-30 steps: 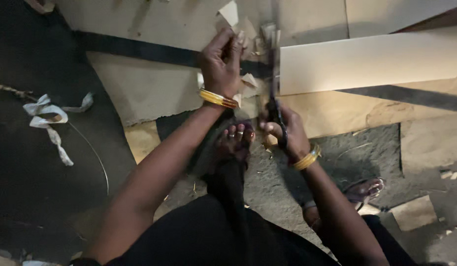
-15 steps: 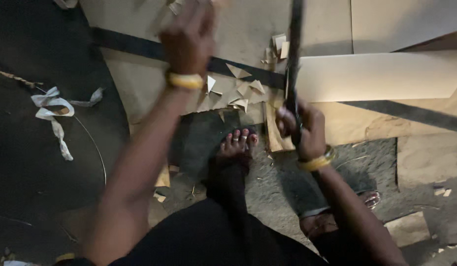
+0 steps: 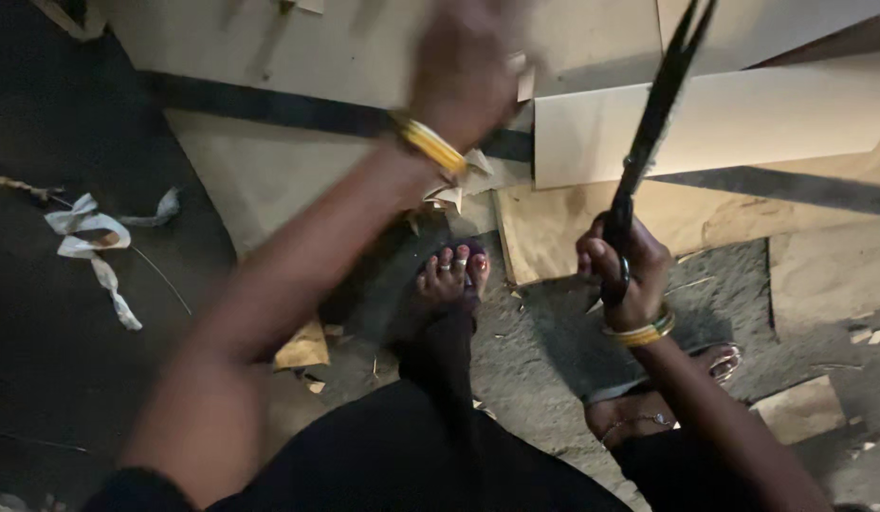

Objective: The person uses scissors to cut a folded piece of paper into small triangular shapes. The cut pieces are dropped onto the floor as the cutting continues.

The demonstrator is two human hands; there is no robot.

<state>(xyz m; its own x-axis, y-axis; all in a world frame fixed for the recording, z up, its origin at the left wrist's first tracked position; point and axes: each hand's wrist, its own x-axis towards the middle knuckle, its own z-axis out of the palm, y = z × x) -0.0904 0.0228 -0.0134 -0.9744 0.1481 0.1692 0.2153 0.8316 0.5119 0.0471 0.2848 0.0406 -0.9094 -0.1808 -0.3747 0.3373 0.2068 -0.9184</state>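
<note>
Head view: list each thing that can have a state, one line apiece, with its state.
Scissors: blades shut, pointing up, gripped by the handle.
Right hand: closed around the scissors handle.
Left hand: raised, blurred; grip cannot be told.
Pale card strip: lying flat on the floor.
Card scraps: cut, scattered loose.
White cloth strip: crumpled on the dark floor.

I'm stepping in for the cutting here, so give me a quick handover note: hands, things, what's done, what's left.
Right hand: grip shut on long black scissors, blades pointing up and away.
Left hand: raised, blurred; what it holds, if anything, cannot be told.
Pale card sheets lie on the floor ahead; small offcuts sit by the bare foot.
Done: some pieces cut, judging by the scraps.
Left: the large sheets look uncut.
</note>
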